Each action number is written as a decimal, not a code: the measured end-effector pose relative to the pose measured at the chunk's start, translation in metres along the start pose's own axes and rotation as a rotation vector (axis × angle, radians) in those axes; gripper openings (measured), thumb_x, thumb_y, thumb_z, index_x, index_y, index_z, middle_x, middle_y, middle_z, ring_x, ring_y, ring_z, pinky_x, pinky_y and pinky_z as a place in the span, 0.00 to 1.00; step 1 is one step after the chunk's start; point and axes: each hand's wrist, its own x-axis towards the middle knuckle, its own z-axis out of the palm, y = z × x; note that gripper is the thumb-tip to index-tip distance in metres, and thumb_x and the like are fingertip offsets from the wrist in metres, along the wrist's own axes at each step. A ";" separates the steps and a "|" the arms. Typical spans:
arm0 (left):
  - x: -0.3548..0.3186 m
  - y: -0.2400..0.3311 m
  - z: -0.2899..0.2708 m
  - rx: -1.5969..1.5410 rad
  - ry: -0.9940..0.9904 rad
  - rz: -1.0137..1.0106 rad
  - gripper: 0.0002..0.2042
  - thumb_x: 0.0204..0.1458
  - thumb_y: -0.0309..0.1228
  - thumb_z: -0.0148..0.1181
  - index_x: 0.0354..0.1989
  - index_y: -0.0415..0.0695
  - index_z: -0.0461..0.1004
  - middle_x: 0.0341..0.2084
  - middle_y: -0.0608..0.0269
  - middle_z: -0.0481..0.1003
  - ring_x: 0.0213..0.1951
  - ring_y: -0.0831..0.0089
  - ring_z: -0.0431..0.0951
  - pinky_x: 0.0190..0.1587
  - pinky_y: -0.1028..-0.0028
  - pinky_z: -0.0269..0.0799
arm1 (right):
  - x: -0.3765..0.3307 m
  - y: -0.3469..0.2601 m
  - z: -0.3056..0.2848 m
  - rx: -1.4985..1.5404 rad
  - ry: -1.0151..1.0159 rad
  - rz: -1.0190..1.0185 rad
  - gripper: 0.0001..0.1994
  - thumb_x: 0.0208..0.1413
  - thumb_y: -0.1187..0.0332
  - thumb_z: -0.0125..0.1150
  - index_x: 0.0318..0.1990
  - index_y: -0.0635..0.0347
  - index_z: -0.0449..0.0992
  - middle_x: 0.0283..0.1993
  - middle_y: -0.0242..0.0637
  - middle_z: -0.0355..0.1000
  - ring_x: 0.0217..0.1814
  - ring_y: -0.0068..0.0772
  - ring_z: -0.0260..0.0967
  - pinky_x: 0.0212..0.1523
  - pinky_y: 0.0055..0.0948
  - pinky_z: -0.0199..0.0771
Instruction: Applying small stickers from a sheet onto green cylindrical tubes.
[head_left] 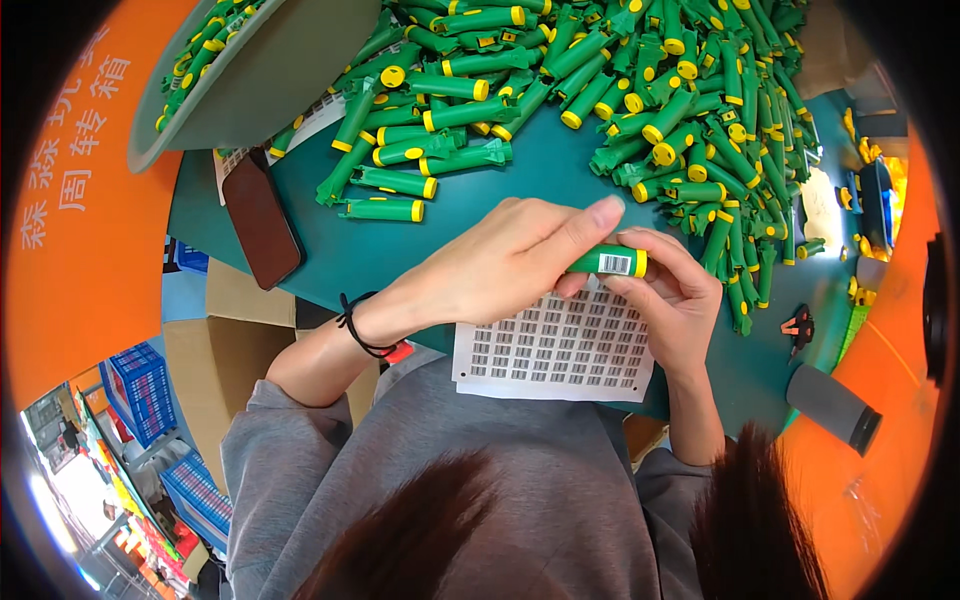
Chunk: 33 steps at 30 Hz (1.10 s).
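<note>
Green tube (604, 261) | left hand (518, 250) clasped round one end | right hand (672, 288) pinching the other | label sheet (555, 352) below

Left of the fingers (674, 258) we record a dark phone (262, 220), a cardboard box (205, 360) and blue crates (142, 392); right of the fingers, a black-and-red tool (799, 328) and a grey cylinder (830, 405).

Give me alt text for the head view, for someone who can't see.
A person's left hand and right hand hold a green tube with a barcode label above a sheet of labels. Beyond, similar tubes lie heaped on a green table near a grey tub.
</note>
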 end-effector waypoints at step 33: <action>-0.030 -0.085 0.003 0.985 0.633 0.733 0.10 0.42 0.30 0.74 0.35 0.49 0.83 0.36 0.73 0.78 0.37 0.68 0.74 0.40 0.67 0.71 | 0.014 0.014 0.007 -0.807 -0.150 -0.043 0.06 0.49 0.72 0.72 0.35 0.60 0.85 0.39 0.34 0.78 0.43 0.33 0.73 0.47 0.30 0.69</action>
